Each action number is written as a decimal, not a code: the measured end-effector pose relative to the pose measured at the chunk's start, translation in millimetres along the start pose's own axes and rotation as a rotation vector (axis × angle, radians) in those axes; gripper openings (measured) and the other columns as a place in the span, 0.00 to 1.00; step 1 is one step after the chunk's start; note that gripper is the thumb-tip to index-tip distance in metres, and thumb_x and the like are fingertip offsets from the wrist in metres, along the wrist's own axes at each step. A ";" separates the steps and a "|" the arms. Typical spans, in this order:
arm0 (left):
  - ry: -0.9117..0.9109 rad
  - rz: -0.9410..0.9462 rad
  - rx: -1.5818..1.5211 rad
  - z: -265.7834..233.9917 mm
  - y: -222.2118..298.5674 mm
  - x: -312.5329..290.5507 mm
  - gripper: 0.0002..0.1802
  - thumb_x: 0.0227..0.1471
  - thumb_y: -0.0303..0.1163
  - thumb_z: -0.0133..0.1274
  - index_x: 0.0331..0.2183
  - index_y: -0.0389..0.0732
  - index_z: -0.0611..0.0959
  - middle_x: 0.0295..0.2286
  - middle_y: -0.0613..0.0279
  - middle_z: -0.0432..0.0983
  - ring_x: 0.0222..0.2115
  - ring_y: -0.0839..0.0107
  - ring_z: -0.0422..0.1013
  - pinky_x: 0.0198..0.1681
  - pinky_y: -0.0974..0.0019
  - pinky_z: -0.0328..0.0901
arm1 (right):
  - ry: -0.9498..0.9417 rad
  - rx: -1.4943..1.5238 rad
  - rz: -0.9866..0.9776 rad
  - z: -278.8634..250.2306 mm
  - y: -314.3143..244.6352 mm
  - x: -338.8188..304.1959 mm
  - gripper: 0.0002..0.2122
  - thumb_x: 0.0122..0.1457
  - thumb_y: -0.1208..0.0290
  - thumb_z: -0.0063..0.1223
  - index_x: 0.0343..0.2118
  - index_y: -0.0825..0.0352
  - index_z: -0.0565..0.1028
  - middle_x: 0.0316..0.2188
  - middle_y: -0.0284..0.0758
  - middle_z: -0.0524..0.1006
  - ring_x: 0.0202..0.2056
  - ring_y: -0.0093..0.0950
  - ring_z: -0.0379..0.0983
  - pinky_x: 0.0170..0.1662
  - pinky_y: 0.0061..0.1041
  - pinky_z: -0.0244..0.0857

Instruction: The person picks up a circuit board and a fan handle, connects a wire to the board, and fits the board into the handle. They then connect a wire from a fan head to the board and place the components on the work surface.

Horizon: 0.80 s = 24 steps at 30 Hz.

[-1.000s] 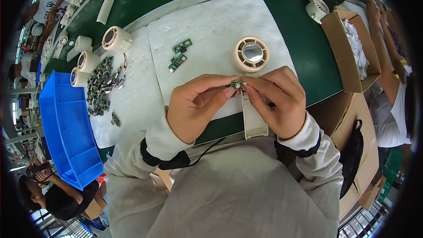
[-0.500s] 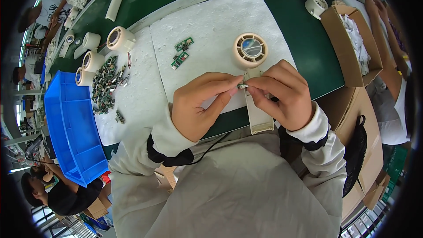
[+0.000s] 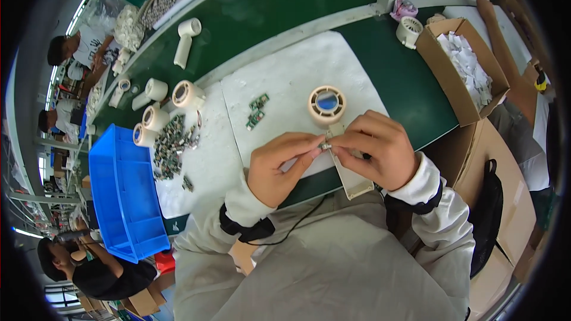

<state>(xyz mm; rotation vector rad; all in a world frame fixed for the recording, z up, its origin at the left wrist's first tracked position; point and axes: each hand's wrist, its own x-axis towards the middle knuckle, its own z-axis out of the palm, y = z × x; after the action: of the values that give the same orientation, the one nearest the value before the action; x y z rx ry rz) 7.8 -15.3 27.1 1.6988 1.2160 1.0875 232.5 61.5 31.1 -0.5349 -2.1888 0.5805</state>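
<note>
My left hand (image 3: 278, 167) and my right hand (image 3: 380, 153) meet fingertip to fingertip at the front of the white foam sheet. Pinched between them is a small circuit board (image 3: 325, 146), mostly covered by the fingers. Under it lies a cream handheld fan, its round head (image 3: 327, 104) pointing away from me and its opened handle (image 3: 354, 183) reaching toward my lap. My right fingers hide the handle's upper part. Two green circuit boards (image 3: 256, 112) rest on the foam, left of the fan head.
At left lie a heap of small circuit boards (image 3: 171, 150) and several cream fan heads (image 3: 188, 95), beside a blue divided bin (image 3: 132, 214). A cardboard box (image 3: 439, 71) of white pieces stands at right. Co-workers sit around the green table (image 3: 410, 107).
The whole view has shifted, so the table things appear lower and the left-side things farther right. Both hands keep their pinch on the small board over the fan handle.
</note>
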 end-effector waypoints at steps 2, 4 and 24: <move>0.027 -0.019 0.034 2.9 6.7 -3.0 0.15 0.60 0.18 0.55 0.49 0.31 0.83 0.46 0.51 0.78 0.46 0.67 0.76 0.48 0.69 0.70 | 0.044 -0.002 -0.010 -3.7 -2.7 -0.6 0.09 0.49 0.79 0.67 0.34 0.66 0.83 0.26 0.32 0.75 0.27 0.30 0.71 0.29 0.29 0.66; 0.039 0.010 0.053 6.0 12.5 -5.6 0.15 0.59 0.18 0.56 0.49 0.31 0.83 0.45 0.52 0.79 0.45 0.67 0.76 0.47 0.69 0.70 | 0.069 0.025 -0.005 -6.9 -5.7 -1.5 0.09 0.49 0.78 0.67 0.34 0.65 0.83 0.26 0.32 0.75 0.27 0.30 0.71 0.29 0.29 0.66; 0.248 0.267 0.629 45.8 46.9 -0.3 0.20 0.54 0.17 0.59 0.50 0.35 0.83 0.40 0.53 0.78 0.36 0.64 0.80 0.37 0.69 0.73 | 0.383 0.302 0.501 13.4 -41.1 -15.2 0.03 0.53 0.81 0.64 0.31 0.71 0.81 0.21 0.29 0.69 0.22 0.16 0.61 0.24 0.19 0.54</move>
<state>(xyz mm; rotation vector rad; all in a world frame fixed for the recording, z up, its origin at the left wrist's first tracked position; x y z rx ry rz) 65.0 -32.1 54.4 2.3025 1.6442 1.1731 223.6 17.0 37.6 -0.9500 -1.5694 0.9651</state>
